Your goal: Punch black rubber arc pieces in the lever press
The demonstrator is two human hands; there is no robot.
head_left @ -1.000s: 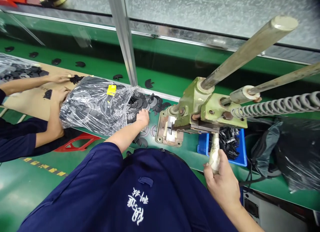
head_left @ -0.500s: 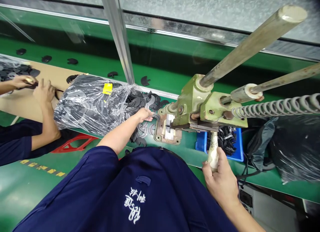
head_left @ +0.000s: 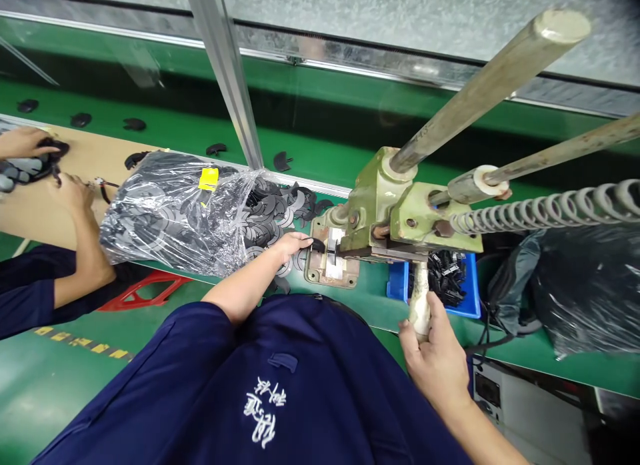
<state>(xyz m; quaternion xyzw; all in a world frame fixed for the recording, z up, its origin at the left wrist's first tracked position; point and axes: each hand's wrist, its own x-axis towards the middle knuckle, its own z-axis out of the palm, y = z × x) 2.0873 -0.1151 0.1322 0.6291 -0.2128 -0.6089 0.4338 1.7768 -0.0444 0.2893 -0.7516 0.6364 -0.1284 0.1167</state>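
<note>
My left hand (head_left: 293, 246) pinches a small curved black plastic part (head_left: 315, 245) over the left side of the press base (head_left: 344, 279). A dark piece stands upright in the light metal fixture (head_left: 334, 268) on that base, just right of the part. My right hand (head_left: 436, 348) is wrapped around the pale, worn lever handle (head_left: 421, 305) of the green hand press (head_left: 377, 185). The press head is above and to the right of the fixture. Many loose curved parts (head_left: 265, 218) lie behind my left hand, spilling from a clear plastic bag (head_left: 170, 218) with a yellow label.
A blue bin (head_left: 399, 281) of small black parts stands right of the press, beside a dark bag (head_left: 590, 291). At left, a co-worker's hands (head_left: 70, 191) handle a dark part. Several black parts (head_left: 283, 161) lie along the green conveyor belt (head_left: 175, 135) behind a metal post (head_left: 225, 78).
My left hand has moved from the loose pile to the press base, with a curved black part in its fingers. My right hand stays on the lever. The co-worker's hands have shifted left.
</note>
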